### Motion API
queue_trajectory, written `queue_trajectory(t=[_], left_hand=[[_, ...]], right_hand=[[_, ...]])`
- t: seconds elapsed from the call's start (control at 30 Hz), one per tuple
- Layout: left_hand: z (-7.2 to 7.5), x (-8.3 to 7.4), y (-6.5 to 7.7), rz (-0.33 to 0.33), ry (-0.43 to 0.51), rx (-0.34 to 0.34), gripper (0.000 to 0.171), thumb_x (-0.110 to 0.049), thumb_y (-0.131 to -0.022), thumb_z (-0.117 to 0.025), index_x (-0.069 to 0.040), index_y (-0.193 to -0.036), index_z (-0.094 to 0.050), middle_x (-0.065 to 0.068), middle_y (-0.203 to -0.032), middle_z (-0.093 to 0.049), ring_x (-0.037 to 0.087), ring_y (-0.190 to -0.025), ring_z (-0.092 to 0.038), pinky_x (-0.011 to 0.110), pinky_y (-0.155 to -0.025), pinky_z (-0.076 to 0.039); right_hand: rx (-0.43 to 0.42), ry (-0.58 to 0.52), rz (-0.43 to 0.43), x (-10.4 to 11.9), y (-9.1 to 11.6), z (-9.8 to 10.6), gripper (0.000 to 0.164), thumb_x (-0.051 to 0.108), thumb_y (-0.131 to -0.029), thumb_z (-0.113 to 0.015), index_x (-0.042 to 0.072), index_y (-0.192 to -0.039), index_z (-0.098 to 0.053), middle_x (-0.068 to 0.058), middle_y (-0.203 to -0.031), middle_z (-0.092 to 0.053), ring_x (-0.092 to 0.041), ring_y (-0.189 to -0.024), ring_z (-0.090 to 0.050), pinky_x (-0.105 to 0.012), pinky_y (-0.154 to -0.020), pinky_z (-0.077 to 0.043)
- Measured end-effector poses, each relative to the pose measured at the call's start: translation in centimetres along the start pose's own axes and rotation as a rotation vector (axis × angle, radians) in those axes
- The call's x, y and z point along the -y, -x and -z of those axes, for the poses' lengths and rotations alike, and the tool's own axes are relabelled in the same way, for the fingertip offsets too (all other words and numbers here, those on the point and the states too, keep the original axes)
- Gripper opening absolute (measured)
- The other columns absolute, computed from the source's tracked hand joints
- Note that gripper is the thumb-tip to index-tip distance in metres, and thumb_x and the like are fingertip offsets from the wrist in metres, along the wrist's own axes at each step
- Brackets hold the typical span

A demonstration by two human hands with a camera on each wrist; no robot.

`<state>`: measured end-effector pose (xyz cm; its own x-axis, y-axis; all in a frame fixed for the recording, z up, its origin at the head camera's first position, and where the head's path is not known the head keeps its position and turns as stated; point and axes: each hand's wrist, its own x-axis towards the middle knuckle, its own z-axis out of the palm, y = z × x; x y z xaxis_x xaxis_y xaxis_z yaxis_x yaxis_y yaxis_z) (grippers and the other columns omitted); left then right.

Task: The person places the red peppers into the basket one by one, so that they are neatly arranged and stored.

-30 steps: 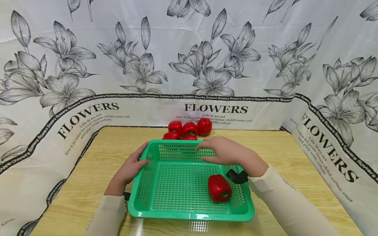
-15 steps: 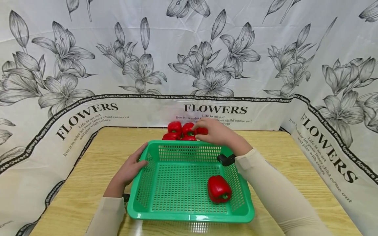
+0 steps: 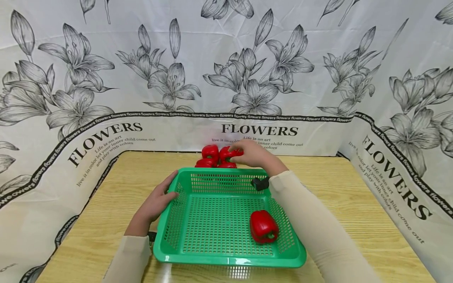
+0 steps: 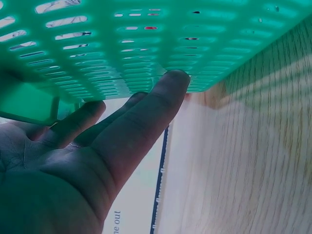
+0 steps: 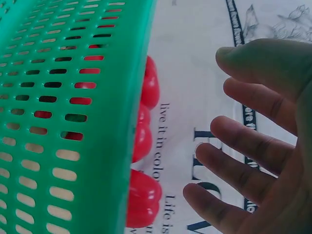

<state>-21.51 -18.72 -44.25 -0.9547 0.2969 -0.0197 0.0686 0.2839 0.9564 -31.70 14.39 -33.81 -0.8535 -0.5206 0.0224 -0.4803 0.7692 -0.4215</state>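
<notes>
A green plastic basket [image 3: 226,257] stands on the table, one red bell pepper [image 3: 263,226] lying in its right part. My left hand [image 3: 159,199] holds the basket's left rim, thumb over the edge; in the left wrist view its fingers [image 4: 141,124] lie along the slotted outer wall. My right hand [image 3: 253,153] is beyond the far rim, over the right side of a group of red bell peppers [image 3: 210,152], partly hiding them. In the right wrist view its fingers [image 5: 239,170] are spread and bent a little, with nothing between them; peppers [image 5: 145,199] show past the basket's edge.
The wood-grain table [image 3: 116,188] extends to both sides of the basket. A white cloth [image 3: 177,133] with flower drawings and lettering hangs close behind the peppers and along both sides. The basket's far wall stands between the peppers behind and the pepper inside.
My right hand has moved from above the basket's right side forward to the peppers behind it, then slightly left. It now covers the rear right pepper. The left hand and basket stay put.
</notes>
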Motion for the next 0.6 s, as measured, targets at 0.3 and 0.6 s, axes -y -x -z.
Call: queue_trajectory(t=[0.3,0.6], left_hand=[[0.1,0.3,0.0,-0.024,0.010,0.012,0.072,-0.009,-0.097,-0.047,-0.029,-0.157,-0.013,0.021,-0.157,-0.023,0.044,-0.122,-0.049,0.038,-0.075,-0.056],[0.1,0.2,-0.1,-0.024,0.025,0.019,0.072,-0.010,-0.097,-0.048,-0.029,-0.157,-0.013,0.021,-0.157,-0.024,0.043,-0.122,-0.050,0.038,-0.075,-0.056]], right_hand=[[0.057,-0.078,-0.059,-1.3,-1.6,-1.5,0.042,0.029,-0.089,-0.066,0.009,-0.126,-0.063,-0.012,-0.133,-0.059,-0.033,-0.122,-0.054,-0.049,-0.101,-0.044],[0.122,-0.117,-0.122,-1.7,-2.5,-2.6,0.044,0.028,-0.089,-0.067,0.010,-0.130,-0.060,-0.009,-0.134,-0.058,-0.027,-0.118,-0.055,-0.044,-0.100,-0.046]])
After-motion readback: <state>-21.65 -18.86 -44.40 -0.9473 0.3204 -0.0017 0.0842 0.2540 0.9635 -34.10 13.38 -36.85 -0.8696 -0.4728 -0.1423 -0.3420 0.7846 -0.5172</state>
